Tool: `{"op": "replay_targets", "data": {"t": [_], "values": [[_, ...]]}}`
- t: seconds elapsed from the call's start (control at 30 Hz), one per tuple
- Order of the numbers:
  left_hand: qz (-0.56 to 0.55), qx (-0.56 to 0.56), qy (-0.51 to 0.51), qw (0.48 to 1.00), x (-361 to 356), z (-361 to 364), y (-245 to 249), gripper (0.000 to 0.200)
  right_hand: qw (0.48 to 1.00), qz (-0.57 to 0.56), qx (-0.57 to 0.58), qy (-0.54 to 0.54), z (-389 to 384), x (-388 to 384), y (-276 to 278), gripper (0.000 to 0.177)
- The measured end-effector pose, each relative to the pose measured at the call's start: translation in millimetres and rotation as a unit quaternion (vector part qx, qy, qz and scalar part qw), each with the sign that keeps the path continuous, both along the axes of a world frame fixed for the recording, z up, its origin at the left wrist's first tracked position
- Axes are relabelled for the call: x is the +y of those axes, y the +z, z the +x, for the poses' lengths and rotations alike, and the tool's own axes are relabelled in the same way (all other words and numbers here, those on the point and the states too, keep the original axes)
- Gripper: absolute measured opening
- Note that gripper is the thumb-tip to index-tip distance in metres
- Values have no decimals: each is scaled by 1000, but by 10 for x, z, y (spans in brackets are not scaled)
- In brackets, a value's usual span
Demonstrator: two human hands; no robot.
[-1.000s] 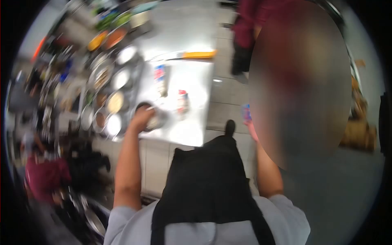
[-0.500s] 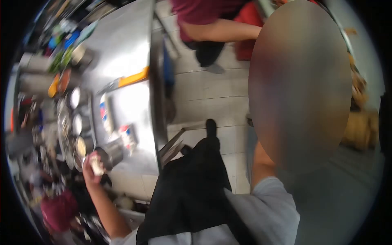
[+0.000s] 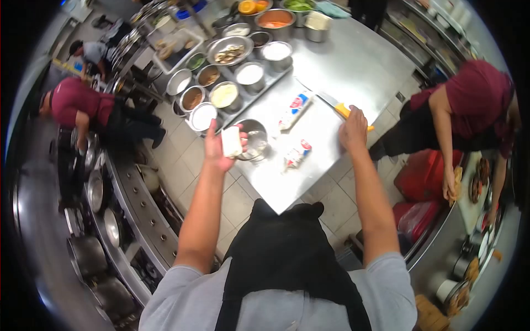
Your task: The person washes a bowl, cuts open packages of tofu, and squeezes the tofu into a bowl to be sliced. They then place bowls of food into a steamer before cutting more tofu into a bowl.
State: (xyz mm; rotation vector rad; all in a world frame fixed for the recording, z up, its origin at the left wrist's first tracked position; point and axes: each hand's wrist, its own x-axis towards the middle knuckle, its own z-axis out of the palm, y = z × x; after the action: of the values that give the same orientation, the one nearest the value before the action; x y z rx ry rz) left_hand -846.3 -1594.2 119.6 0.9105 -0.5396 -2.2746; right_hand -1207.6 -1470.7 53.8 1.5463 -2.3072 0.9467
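I've got the white block (image 3: 231,142) up in the left hand (image 3: 221,150), fingers (image 3: 212,131) clamped round it. It's held in the air over the near-left corner of the worktop (image 3: 359,60). Just right of the block a steel bowl (image 3: 255,138) sits on the worktop, and from here the block overlaps its left rim.

Moving right: a packet (image 3: 297,154) lies near the bowl, close to the near edge. A second, longer packet (image 3: 293,109) lies farther off, angled toward the far right.

Now the right hand (image 3: 353,129). It's down on the right edge of the worktop, palm down, lying over the yellow handle of a knife (image 3: 343,110). The blade points away to the far left. Its fingers (image 3: 358,113) lie close together over the handle, but I can't tell whether they actually grip it.

Farther out on the left, steel pots (image 3: 224,95) of powders and pastes stand packed together, with bigger bowls at the far end.

On the right a person in maroon (image 3: 475,99) bends over another counter. On the left a second person in maroon (image 3: 74,102) stands by a row of pans (image 3: 95,190).
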Motion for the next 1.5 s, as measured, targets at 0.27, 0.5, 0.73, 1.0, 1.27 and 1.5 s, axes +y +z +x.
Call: {"op": "replay_targets", "data": {"t": [0.27, 0.5, 0.73, 1.0, 1.27, 1.5], "values": [[52, -1, 92, 994, 44, 12, 39, 82, 973, 227, -39, -10, -31, -296, 256, 35], [-31, -8, 232, 972, -193, -350, 16, 69, 944, 164, -274, 76, 1223, 383, 952, 32], [-65, -46, 250, 965, -248, -485, -55, 67, 942, 206, -159, 210, 2145, 503, 1392, 31], [-63, -25, 229, 971, -146, -424, 2, 65, 933, 224, -158, 234, 2167, 507, 1298, 28], [-26, -9, 255, 967, -69, -385, -103, 64, 919, 281, -160, 224, 2200, 452, 1110, 29], [58, 76, -31, 995, -291, 43, -182, 97, 928, 203, -171, 261, 1916, 459, 1492, 30]]}}
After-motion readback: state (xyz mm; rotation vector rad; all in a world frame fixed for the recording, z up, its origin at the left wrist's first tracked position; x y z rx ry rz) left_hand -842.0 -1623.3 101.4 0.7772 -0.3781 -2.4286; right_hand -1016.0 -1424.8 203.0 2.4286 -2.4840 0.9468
